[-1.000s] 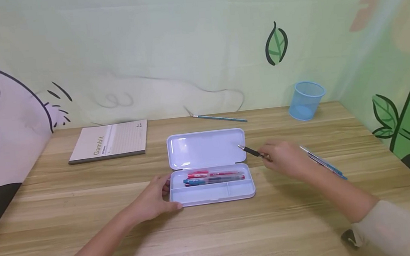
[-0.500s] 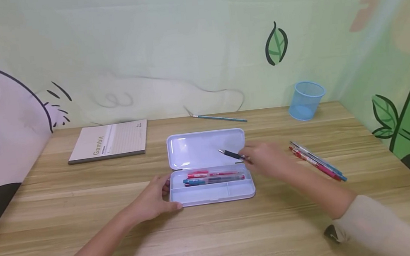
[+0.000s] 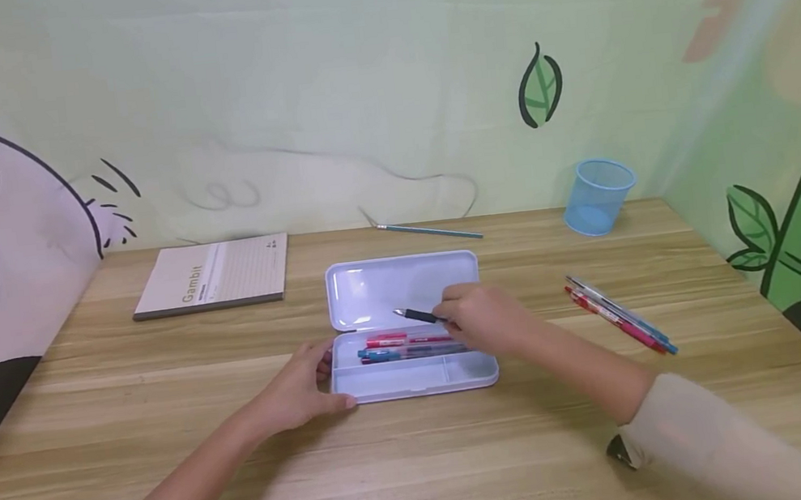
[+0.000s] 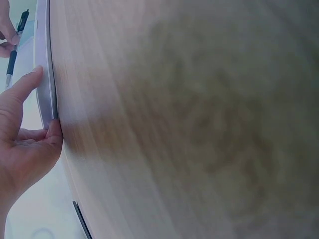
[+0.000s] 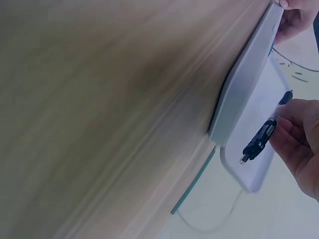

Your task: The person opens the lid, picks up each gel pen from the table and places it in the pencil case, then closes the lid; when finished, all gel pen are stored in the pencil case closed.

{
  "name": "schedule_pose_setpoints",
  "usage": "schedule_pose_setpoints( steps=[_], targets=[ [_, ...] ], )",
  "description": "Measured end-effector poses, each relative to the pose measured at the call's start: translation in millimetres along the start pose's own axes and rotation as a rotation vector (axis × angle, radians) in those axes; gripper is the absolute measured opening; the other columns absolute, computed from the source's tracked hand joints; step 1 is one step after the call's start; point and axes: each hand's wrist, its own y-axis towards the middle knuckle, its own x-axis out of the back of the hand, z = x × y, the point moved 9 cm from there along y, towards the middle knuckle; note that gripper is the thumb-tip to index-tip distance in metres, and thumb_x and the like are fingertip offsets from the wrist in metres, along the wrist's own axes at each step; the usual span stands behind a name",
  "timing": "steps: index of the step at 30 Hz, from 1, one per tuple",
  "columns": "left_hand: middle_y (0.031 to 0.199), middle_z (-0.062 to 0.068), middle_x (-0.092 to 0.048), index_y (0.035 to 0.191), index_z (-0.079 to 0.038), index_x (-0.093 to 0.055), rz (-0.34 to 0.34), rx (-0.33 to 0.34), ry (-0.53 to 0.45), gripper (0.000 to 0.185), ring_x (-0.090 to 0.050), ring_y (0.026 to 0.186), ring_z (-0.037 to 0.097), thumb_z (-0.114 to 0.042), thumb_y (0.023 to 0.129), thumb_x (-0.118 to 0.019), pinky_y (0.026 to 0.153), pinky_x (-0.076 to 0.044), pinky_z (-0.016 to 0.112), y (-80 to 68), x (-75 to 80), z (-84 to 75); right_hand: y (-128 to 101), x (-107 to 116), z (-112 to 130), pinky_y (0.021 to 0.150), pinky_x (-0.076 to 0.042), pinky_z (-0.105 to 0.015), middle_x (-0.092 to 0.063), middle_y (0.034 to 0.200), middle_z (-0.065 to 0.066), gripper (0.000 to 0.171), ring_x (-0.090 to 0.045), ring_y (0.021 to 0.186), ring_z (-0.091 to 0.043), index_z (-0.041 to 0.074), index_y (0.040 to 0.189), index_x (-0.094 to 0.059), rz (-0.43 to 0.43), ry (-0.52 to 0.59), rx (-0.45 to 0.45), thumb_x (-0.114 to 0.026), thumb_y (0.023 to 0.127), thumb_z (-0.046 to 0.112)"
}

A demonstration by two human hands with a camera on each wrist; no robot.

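Head view: right hand (image 3: 486, 318) pinches a black pen (image 3: 420, 315) over the case (image 3: 388, 379); left hand's (image 3: 307, 388) grip clamps its end.

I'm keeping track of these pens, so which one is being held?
The black-gripped pen, pinched in the right hand over the open case. The other pens lie inside the case or on the table to its right.

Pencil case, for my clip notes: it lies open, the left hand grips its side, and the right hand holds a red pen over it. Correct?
Not quite: the pen isn't red but mainly black, as the left wrist view shows. The rest stands: the pencil case lies open, the left hand grips its side, and the right hand holds the pen over it.
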Motion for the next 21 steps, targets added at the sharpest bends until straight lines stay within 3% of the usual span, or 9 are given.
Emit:
schedule_pose_setpoints(
  steps=[10, 21],
  targets=[
    [0.118, 0.016, -0.044, 0.137, 0.007, -0.034, -0.004, 0.012, 0.008, 0.085, -0.047, 0.103, 0.027, -0.02, 0.072, -0.08, 0.091, -0.044, 0.04, 2.2, -2.3, 4.6, 18.8, -8.8, 21.3, 0.062, -0.05, -0.022, -0.063, 0.077, -0.001, 0.009, -0.058, 0.068, -0.012, 0.006, 0.086, -0.073, 0.032, 0.008, 0.081, -0.068, 0.079, 0.005],
    [0.117, 0.018, -0.044, 0.135, 0.01, -0.035, -0.015, -0.013, -0.009, 0.083, -0.048, 0.102, 0.028, -0.017, 0.071, -0.08, 0.09, -0.044, 0.041, 2.4, -1.2, 1.8, 35.0, -20.8, 27.4, 0.056, -0.045, -0.021, -0.056, 0.069, 0.002, 0.011, -0.05, 0.06, -0.011, 0.009, 0.085, -0.074, 0.091, 0.019, 0.108, -0.065, 0.081, 0.004]
  ],
)
